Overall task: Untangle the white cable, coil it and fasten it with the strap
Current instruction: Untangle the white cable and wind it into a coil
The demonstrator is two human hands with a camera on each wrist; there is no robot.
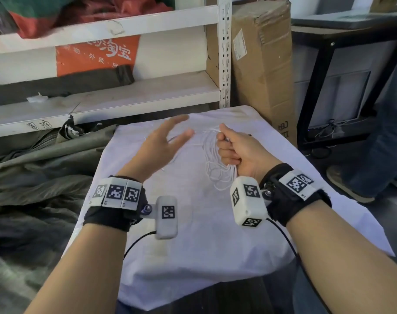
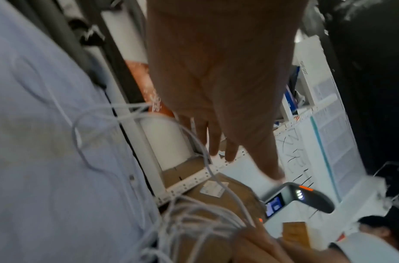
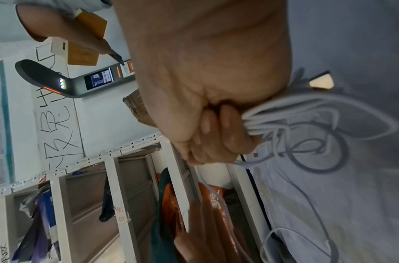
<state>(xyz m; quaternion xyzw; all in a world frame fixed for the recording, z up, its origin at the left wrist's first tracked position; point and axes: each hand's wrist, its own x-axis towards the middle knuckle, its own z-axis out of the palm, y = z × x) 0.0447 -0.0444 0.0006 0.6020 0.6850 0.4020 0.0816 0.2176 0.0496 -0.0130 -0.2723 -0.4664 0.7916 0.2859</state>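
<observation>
Closest in, both forearms reach forward over the bench [image 1: 193, 257], which is draped in a white cloth, each wrist strapped with a black band carrying marker-tagged camera blocks. The right hand [image 1: 234, 147] is balled into a fist, fingers wrapped tight round a bundle of the white cable [image 1: 217, 168]; the right wrist view shows several strands squeezed together in that grip, with loops spilling out past the fingers [image 3: 230, 131] over the cloth. Below the fist the loops dangle in a loose bunch, its lowest turns close over the cloth. The left hand [image 1: 163, 141] is spread wide, fingers straight and apart, gripping nothing; a strand or two runs across from the bundle toward it, though motion blur makes it hard to say whether any strand touches the palm. From the left wrist, more slack cable trails in a lazy loop on the cloth. Beyond the bench stands a white metal shelf rack [image 1: 224, 53] holding an orange-and-white bag [image 1: 97, 53], and right of it a tall cardboard box [image 1: 261, 60] leans upright.
</observation>
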